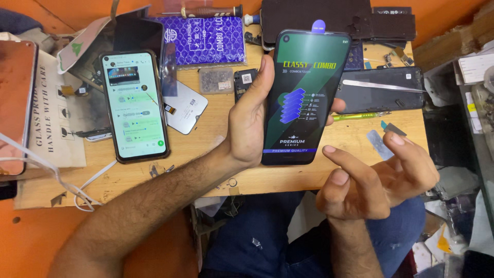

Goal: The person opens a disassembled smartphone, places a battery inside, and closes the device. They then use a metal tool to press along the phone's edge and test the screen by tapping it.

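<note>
- My left hand (252,116) grips the replacement phone screen (303,98) at frame centre, its long axis upright.
- My right hand (378,172), fingers loosely curled and empty, hovers just lower right of it.

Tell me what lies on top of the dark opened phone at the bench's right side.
A pair of silver tweezers lies across the dark opened phone. Its left end is covered by the display panel held in the left hand.

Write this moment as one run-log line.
left hand: grips phone display panel upright | right hand: open beside it, empty | wooden bench: lit phone
</note>
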Demonstrator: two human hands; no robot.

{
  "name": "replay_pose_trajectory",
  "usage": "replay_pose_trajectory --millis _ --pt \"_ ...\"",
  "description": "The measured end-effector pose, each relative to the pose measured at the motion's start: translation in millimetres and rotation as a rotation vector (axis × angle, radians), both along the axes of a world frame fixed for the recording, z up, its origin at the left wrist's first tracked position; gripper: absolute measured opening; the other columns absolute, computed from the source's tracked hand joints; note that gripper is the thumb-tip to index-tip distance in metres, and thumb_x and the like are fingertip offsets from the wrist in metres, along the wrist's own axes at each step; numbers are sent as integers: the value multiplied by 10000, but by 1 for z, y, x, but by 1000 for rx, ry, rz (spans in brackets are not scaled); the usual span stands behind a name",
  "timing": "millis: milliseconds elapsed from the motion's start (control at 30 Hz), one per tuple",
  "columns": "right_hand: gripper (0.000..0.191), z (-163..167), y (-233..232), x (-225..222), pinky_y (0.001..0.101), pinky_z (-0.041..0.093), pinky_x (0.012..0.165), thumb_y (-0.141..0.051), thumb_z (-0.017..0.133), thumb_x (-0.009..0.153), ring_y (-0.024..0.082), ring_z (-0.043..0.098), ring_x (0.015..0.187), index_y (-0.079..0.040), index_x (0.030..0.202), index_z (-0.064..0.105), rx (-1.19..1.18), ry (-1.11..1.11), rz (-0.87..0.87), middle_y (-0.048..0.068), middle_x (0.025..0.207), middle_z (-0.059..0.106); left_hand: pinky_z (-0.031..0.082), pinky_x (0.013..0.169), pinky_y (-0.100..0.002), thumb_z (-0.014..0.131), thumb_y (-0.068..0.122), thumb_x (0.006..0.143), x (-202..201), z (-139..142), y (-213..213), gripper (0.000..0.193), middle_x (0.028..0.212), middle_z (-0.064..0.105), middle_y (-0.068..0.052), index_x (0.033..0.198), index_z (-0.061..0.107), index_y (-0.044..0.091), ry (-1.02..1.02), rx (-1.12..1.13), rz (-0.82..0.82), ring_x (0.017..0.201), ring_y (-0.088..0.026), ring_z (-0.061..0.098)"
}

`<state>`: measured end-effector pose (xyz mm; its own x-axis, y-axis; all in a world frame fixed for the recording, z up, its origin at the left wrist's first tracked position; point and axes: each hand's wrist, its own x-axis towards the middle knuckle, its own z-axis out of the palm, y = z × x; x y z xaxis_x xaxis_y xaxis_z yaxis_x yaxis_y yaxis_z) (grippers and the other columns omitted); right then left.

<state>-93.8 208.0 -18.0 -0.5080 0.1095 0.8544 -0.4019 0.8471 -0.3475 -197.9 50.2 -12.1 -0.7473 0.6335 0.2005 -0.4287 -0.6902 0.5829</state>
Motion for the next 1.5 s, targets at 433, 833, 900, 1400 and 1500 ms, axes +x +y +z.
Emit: replay_pose_trajectory --millis 433,833,900,1400,1500 --pt "267 5 -4 0 420 451 1069 -295 587 1008 266 443 1273 -117 958 778 -53 -29 13 127 1305 461 601 997 -420 212 578 1165 2 0 4 755 1296 628 -234 1502 452 -53 -23 -22 5 1195 -304 670" --pt "215 10 -1 -7 401 490 1003 -227 591 993 251 513 1144 -75 1032 737 -106 -45 31 116 1224 533 584 1062 -486 211 534 1171 1 0 11 620 1347 578 -207 1557 370 75 -5 11 7 1205 -339 649" --pt "181 9 1 -9 384 506 984 -209 608 1004 256 540 1107 -56 1068 681 -134 -18 32 121 1188 555 580 1068 -489 211 528 1161 1 0 10 603 1376 578 -200 1554 361 96 -14 5 5 1234 -343 651" --pt "146 -8 7 -16 356 539 944 -136 621 1012 231 600 961 -21 1076 557 -256 22 171 103 972 620 580 1065 -502 198 529 1150 0 1 12 645 1345 596 -230 1523 385 37 16 -45 23 1223 -357 664" --pt "135 -5 6 -17 361 553 935 -146 614 1007 241 609 954 -16 1022 580 -225 19 156 114 998 629 578 1069 -490 185 539 1155 1 1 13 693 1340 603 -238 1530 405 -1 20 -53 15 1230 -350 665"
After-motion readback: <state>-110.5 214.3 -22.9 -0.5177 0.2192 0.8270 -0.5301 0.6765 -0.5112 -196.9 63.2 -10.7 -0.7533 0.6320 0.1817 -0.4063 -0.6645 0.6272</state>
